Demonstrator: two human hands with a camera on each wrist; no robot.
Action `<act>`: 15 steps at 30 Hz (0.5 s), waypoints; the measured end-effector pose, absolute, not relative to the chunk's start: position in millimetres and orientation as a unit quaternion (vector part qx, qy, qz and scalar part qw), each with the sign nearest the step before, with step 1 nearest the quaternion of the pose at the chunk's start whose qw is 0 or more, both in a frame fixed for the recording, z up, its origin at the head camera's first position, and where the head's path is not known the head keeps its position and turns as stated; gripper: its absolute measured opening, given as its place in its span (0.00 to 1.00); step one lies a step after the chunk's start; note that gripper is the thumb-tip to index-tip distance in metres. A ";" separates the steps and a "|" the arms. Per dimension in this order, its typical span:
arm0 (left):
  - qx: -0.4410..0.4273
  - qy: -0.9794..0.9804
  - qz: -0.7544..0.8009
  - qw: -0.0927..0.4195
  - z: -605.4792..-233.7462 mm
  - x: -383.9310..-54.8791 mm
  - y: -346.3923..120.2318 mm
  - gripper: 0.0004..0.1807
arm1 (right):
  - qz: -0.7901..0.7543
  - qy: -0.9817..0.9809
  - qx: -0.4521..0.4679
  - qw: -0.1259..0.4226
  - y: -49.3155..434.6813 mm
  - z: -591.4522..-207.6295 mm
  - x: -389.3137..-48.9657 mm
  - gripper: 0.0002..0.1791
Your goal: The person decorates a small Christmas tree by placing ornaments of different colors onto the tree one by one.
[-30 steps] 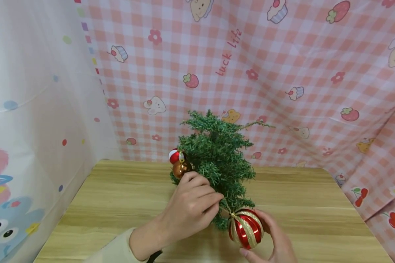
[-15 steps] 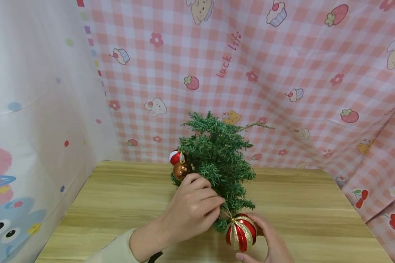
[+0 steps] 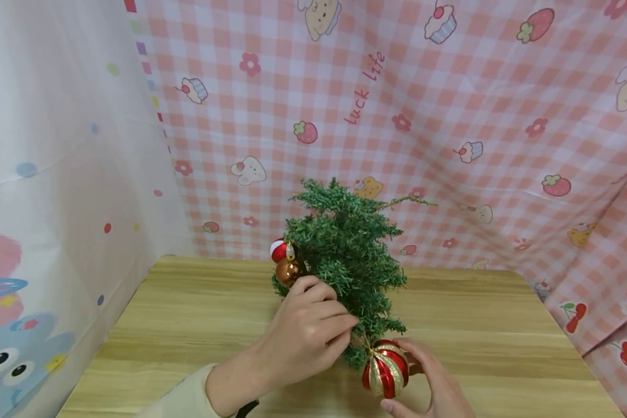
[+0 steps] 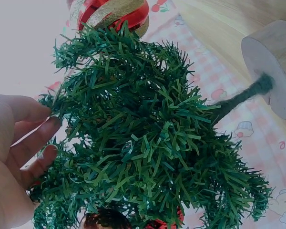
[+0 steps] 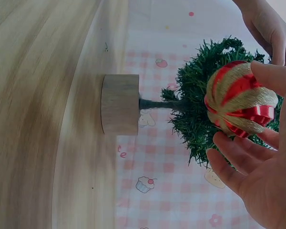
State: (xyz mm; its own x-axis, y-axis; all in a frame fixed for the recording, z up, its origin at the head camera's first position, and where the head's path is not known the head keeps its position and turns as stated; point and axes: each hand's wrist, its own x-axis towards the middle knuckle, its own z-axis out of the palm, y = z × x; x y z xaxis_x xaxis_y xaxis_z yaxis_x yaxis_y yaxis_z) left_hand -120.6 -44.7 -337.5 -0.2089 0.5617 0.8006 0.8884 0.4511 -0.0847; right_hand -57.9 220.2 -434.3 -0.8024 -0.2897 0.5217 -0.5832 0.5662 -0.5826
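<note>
A small green Christmas tree [image 3: 345,255] stands upright on a round wooden base [image 5: 120,105]. At its near lower side hangs a large Christmas bauble [image 3: 385,368] with red and glittery gold stripes. My right hand [image 3: 433,383] holds this bauble from the right, thumb on one side and fingers on the other. My left hand [image 3: 308,328] reaches across the front of the tree and pinches the bauble's thin hanging string among the branches. In the left wrist view, left fingertips [image 4: 46,114] meet at the branch edge. The string's upper end is hidden by the fingers.
A brown bauble [image 3: 289,271] and a red-and-white bauble [image 3: 279,249] hang on the tree's left side. The wooden table [image 3: 188,319] ends at a pink checked cloth [image 3: 214,116] behind and a white printed cloth [image 3: 83,203] on the left.
The striped bauble has sunk slightly and turned more upright, its top now facing the tree; my right hand has followed it. My left hand has barely moved.
</note>
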 end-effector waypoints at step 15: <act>-0.494 -0.704 -0.251 0.444 -330.5 -119.8 -57.1 0.13 | 0.352 -0.900 0.194 0.170 237.9 -417.2 -57.8 0.47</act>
